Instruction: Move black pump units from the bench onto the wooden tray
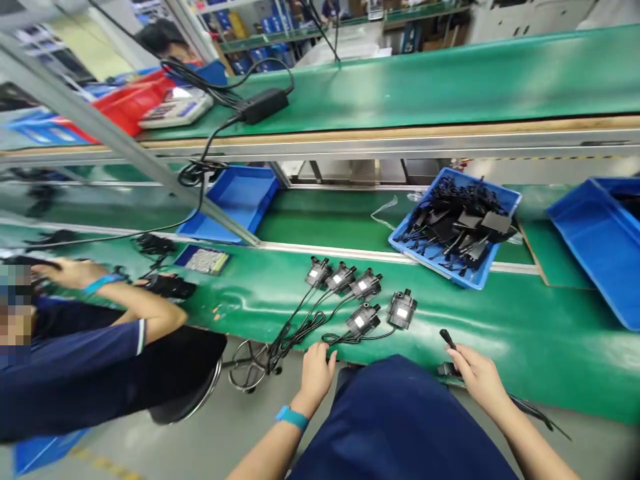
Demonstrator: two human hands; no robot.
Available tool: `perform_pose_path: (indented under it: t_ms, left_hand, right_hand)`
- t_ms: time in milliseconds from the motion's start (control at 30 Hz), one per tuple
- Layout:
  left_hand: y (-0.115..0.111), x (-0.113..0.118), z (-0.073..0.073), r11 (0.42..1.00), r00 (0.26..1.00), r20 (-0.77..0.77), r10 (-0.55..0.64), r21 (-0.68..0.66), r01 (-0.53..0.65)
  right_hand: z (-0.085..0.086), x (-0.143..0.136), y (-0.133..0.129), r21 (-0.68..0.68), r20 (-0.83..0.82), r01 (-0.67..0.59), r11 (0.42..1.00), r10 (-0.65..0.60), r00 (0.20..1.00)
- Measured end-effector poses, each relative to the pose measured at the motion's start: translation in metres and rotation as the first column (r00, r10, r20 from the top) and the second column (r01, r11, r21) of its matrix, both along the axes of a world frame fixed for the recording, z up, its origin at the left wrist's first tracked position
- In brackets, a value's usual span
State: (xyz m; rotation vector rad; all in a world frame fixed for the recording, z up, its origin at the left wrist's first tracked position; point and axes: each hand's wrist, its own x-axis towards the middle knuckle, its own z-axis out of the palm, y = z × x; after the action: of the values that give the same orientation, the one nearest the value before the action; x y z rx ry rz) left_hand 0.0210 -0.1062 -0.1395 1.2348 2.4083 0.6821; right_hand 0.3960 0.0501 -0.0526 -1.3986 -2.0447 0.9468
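Note:
Several small black pumps (364, 285) with white labels lie on the green bench, their black cables (300, 330) running toward the front edge. At that edge, beside the cables of the nearest pumps, my left hand (317, 373) has its fingers curled around a black cable, mostly hidden by the fingers. To the right, my right hand (480, 377) is closed on a black cable whose thick plug end (447, 338) sticks out past the thumb. A black block (449, 369), perhaps an adapter, sits under these fingers, and loose cable (537, 413) trails behind the wrist.
A blue bin (467, 277) full of black adapters and cables stands behind the pumps. Another blue bin (595, 233) is at the right, a blue tray (235, 203) at back left. A co-worker (85, 353) sits at left. A raised green shelf (430, 93) crosses behind.

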Motion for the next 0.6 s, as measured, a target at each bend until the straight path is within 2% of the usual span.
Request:
perform_pose_path:
  t_ms: [67, 100, 167, 233, 300, 433, 600]
  left_hand:
    - [-0.001, 0.003, -0.007, 0.98, 0.982, -0.026, 0.186, -0.071, -0.188]
    - [-0.002, 0.004, -0.011, 0.949, 0.955, -0.039, 0.294, -0.107, -0.297]
    - [-0.008, 0.005, -0.024, 0.852, 0.87, -0.042, 0.492, -0.184, -0.491]
    - [-0.014, 0.01, -0.037, 0.755, 0.784, -0.004, 0.621, -0.266, -0.599]
    - [-0.019, 0.017, -0.049, 0.701, 0.726, 0.06, 0.685, -0.326, -0.634]
    - [-0.014, 0.024, -0.065, 0.69, 0.676, 0.177, 0.716, -0.333, -0.643]
    - [0.0, 0.017, -0.067, 0.782, 0.665, 0.412, 0.623, -0.293, -0.55]
  right_hand:
    - [0.007, 0.004, 0.015, -0.005, -0.023, -0.094, 0.996, 0.094, 0.995]
    - [0.013, 0.008, 0.023, 0.0, -0.034, -0.131, 0.991, 0.131, 0.991]
    - [0.024, 0.017, 0.041, 0.02, -0.045, -0.18, 0.983, 0.181, 0.982]
    - [0.033, 0.029, 0.057, 0.029, -0.029, -0.202, 0.979, 0.203, 0.979]
    - [0.039, 0.04, 0.07, 0.016, -0.002, -0.21, 0.978, 0.21, 0.978]
    - [0.048, 0.05, 0.078, -0.015, 0.028, -0.224, 0.974, 0.224, 0.974]
    - [0.072, 0.045, 0.075, -0.004, 0.016, -0.261, 0.965, 0.262, 0.965]
